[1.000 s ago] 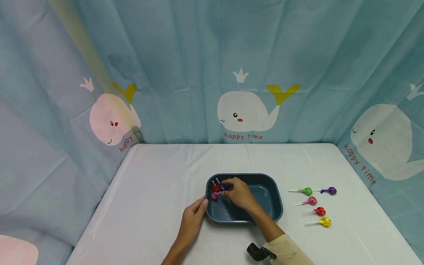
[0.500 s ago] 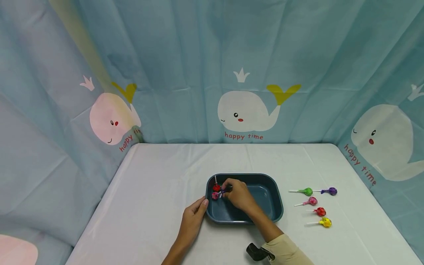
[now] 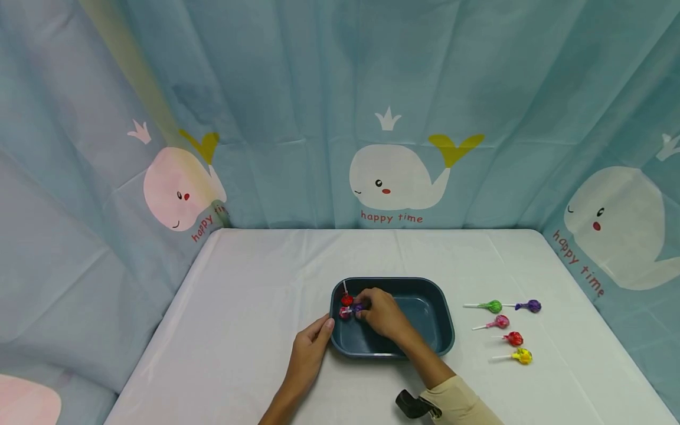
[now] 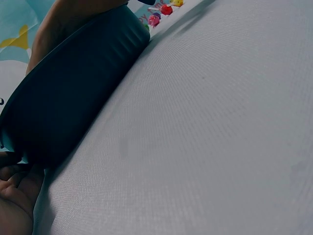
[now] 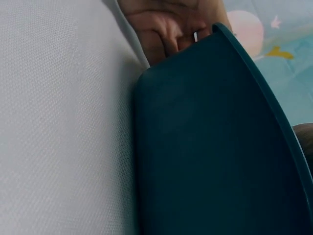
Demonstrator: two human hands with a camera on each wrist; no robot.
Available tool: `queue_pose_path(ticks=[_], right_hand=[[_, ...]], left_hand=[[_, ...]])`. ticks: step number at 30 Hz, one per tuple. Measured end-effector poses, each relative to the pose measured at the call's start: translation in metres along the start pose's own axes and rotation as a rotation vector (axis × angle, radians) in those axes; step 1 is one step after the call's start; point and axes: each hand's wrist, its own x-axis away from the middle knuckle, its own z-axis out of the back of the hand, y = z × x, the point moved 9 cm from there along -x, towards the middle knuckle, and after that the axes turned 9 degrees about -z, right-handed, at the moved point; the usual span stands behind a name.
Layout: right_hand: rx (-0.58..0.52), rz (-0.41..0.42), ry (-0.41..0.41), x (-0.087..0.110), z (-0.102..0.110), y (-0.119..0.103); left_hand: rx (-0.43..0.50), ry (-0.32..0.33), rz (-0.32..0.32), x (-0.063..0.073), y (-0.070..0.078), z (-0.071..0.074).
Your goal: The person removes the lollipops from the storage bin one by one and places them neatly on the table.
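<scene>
We see the right hand pinching a purple lollipop inside the tray, with a red lollipop and a pink lollipop just left of it. The left hand grips the tray's left side. Five more lollipops lie right of the right hand, on the worktop.

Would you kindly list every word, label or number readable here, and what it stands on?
"happy time": blue backdrop, under the middle whale.
"happy time": backdrop, under the right whale.
"happy ti": backdrop, under the left whale; its ending unclear.
Lollipop wrappers: any print too small to read.
Left wrist view: red backdrop letters, too blurred.
</scene>
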Motion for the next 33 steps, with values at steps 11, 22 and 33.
queue_pose_path(ticks=[11, 22, 33], right_hand=[[-0.069, -0.028, 0.025, 0.009, 0.013, 0.005], [-0.182, -0.145, 0.045, 0.022, 0.031, 0.029], [-0.197, -0.162, 0.081, 0.042, 0.054, 0.035]], left_hand=[[-0.012, 0.005, 0.009, -0.001, 0.000, -0.001], [-0.036, 0.014, 0.007, -0.001, 0.000, 0.001], [-0.039, 0.017, 0.011, -0.001, -0.002, 0.001]])
